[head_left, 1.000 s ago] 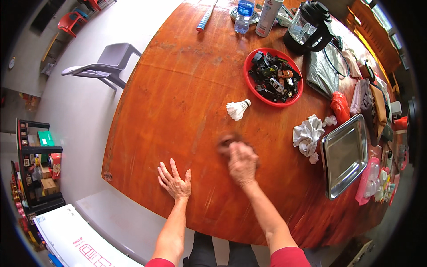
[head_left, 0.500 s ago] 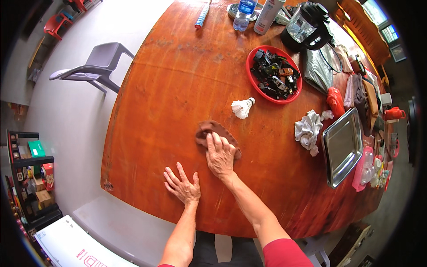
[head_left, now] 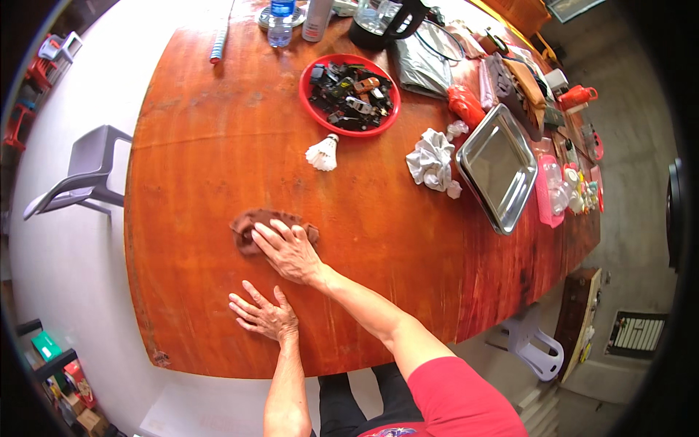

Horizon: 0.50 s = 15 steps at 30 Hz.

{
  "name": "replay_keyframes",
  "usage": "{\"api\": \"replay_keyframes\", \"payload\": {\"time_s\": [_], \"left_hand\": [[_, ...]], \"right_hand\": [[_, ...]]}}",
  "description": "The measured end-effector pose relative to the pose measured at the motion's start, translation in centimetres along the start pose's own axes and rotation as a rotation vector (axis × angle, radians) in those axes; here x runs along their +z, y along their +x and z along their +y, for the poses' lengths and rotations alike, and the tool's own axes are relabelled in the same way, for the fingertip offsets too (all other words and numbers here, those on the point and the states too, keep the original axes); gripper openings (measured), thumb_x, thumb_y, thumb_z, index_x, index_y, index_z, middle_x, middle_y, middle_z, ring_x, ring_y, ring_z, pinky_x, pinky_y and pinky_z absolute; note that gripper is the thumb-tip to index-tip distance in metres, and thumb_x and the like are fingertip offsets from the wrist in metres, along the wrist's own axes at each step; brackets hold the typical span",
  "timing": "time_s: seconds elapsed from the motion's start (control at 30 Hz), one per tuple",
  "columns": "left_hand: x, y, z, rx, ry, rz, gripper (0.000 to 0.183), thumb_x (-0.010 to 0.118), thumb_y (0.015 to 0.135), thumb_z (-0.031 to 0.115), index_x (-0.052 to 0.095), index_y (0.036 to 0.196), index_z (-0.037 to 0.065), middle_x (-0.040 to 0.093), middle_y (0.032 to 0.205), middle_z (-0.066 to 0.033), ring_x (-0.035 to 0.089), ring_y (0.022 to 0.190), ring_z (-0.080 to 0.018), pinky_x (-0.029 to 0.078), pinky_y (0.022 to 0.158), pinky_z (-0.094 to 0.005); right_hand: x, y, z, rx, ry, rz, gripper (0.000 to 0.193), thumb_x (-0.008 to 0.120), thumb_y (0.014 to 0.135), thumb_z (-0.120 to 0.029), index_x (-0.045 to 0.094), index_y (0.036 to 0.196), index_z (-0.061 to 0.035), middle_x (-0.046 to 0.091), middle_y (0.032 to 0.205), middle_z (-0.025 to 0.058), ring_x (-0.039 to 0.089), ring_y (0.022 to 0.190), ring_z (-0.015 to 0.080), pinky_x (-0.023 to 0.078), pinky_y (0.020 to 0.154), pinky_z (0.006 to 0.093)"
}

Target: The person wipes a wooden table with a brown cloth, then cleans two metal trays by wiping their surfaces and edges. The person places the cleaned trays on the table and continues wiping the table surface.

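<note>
On the wooden table (head_left: 196, 167), my right hand (head_left: 291, 255) presses down on a bunched brown cloth (head_left: 247, 244), its fingers bent over the fabric. Part of the cloth lies under the palm and cannot be seen. Just nearer to me, my left hand (head_left: 266, 315) rests on the tabletop with its fingers spread, holding nothing. A white shuttlecock (head_left: 322, 154) lies beyond the cloth. Behind it sits a red round tray (head_left: 304, 102) heaped with dark toy cars.
Crumpled white cloth or paper (head_left: 431, 160) and a metal tray (head_left: 502, 167) lie to the right, with a pink container (head_left: 547, 193) beside them. A water bottle (head_left: 280, 25), a spray can (head_left: 315, 20) and a black-handled jug (head_left: 378, 29) stand at the far edge. A grey chair (head_left: 84, 167) is at left.
The view has swung to the right, so table items appear further left. My right hand and the brown cloth have moved away from the shuttlecock and closer to my left hand, which stays spread.
</note>
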<state>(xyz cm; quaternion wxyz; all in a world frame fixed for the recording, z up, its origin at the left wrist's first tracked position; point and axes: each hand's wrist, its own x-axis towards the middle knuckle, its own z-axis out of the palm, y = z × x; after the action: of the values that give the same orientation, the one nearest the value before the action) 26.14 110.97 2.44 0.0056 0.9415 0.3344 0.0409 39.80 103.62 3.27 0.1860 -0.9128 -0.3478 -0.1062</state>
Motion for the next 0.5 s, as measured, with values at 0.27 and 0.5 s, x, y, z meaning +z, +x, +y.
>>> {"api": "replay_keyframes", "payload": {"time_s": [0.27, 0.5], "left_hand": [[-0.7, 0.2, -0.3, 0.033, -0.128, -0.049, 0.071, 0.04, 0.092, 0.06, 0.032, 0.147, 0.016, 0.018, 0.153, -0.0239, 0.016, 0.141, -0.0423, 0.016, 0.108, -0.0598], [-0.9, -0.2, -1.8, -0.048, -0.64, -0.037, 0.078, 0.035, 0.092, 0.064, 0.03, 0.145, 0.006, 0.017, 0.154, -0.0194, 0.014, 0.142, -0.0364, 0.009, 0.112, -0.0541]], "right_hand": [[1.9, 3.2, 4.2, 0.626, -0.428, 0.117, 0.055, 0.055, 0.086, -0.029, 0.044, 0.136, -0.0083, 0.039, 0.143, 0.0061, 0.035, 0.126, 0.0279, 0.035, 0.09, 0.0483], [1.6, 1.8, -3.2, -0.001, -0.114, -0.207, 0.054, 0.055, 0.083, -0.023, 0.047, 0.135, -0.015, 0.034, 0.149, 0.0027, 0.027, 0.137, 0.0255, 0.03, 0.091, 0.0471]]}}
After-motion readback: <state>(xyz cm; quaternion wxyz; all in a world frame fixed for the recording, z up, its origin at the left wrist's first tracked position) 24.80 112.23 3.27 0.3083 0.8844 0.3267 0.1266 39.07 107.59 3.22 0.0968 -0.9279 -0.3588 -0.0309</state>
